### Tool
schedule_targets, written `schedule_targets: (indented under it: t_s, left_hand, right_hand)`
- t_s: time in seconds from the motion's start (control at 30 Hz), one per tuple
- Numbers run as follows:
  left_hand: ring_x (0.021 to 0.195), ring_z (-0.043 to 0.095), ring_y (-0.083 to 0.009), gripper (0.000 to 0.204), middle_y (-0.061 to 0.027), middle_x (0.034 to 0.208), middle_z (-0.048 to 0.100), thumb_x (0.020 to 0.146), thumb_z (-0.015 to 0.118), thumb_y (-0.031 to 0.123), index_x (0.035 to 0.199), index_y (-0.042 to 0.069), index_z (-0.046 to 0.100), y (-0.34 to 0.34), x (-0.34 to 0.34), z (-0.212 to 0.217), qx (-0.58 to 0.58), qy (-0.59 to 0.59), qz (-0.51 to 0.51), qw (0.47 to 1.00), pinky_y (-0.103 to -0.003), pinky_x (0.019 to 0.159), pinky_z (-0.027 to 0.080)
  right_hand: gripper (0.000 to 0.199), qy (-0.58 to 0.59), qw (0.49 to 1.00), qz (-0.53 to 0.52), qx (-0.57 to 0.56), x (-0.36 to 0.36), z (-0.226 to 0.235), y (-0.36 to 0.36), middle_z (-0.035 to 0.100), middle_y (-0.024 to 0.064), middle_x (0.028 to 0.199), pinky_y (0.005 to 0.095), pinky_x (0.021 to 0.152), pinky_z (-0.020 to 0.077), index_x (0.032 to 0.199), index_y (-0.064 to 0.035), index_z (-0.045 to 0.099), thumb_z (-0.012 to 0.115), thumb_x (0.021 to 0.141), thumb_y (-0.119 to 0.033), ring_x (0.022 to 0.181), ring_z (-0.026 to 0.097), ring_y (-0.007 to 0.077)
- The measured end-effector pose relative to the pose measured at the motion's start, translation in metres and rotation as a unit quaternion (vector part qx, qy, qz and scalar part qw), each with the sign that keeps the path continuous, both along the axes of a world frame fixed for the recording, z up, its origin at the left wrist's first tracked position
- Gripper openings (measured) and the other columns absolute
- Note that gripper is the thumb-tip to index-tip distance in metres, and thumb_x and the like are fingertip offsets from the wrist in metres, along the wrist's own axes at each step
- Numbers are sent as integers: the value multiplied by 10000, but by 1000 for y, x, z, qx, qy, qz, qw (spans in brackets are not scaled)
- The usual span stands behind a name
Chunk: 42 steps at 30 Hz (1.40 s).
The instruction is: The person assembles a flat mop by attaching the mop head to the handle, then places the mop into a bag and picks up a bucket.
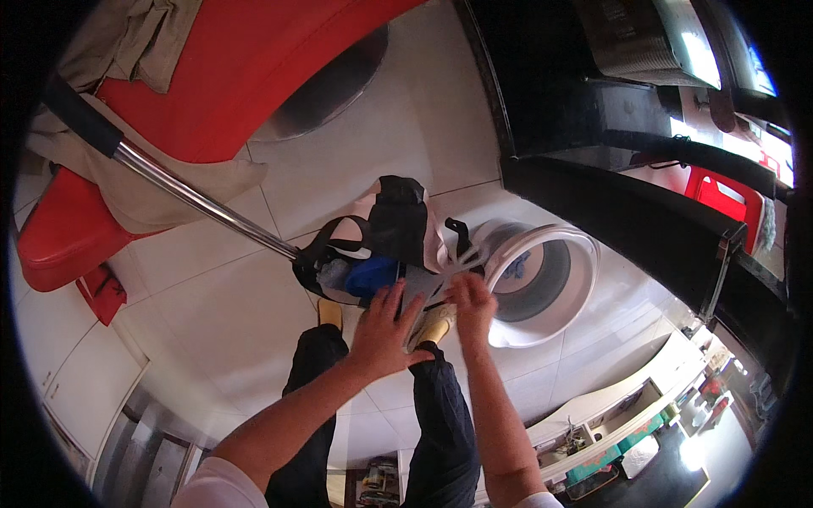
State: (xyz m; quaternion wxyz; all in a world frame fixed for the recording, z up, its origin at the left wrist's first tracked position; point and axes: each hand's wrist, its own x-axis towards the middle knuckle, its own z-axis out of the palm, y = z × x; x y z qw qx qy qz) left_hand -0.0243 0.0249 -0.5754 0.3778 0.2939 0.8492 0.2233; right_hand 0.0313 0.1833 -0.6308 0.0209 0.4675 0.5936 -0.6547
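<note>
A black and pale bag (398,216) with its mouth open lies on the tiled floor in front of my feet. Something blue (371,275) shows inside it, beside a clear, crinkled piece of plastic (334,273). My left hand (383,337) is at the bag's near edge, fingers spread and thumb held apart, with nothing seen in its grasp. Over the bag's right side, my right hand (471,303) has its fingers drawn together. Pale, blurred strips (461,261) fan out beside those fingers; whether they are pinched there cannot be made out.
A white and grey bucket (584,292) with a blue cloth (517,265) inside stands right of the bag. A metal pole with a black grip (199,199) slants toward the bag. Left is a red padded chair (195,102); a black cabinet (610,186) stands right.
</note>
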Motion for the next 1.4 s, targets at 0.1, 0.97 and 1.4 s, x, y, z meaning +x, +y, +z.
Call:
schedule_targets:
  t_s: [0.1, 0.97, 1.4]
  left_hand:
    - [1170, 362, -370, 779, -196, 1317, 301, 699, 702, 372, 1341, 131, 331, 2, 12, -6, -54, 47, -87, 994, -485, 801, 469]
    - [987, 507, -355, 351, -176, 1082, 543, 747, 566, 175, 1090, 106, 591, -94, -15, 138, 11, 19, 59, 998, -432, 825, 431]
    - [1037, 488, -327, 415, -99, 1099, 561, 758, 607, 350, 1081, 91, 578, -188, 86, 160, -106, -100, 9, 989, -426, 888, 398]
  right_hand:
    - [108, -67, 997, 36, -17, -19, 1, -31, 612, 62, 784, 234, 580, 474, 897, 9, 578, 559, 862, -90, 655, 572, 85]
    - [259, -215, 972, 80, -41, 294, 131, -17, 625, 52, 716, 265, 471, 490, 1070, -48, 576, 573, 858, -197, 552, 584, 129]
    - [284, -193, 920, 231, 253, 191, 85, 61, 613, 216, 805, 477, 667, 470, 818, -57, 643, 480, 833, -288, 760, 589, 400]
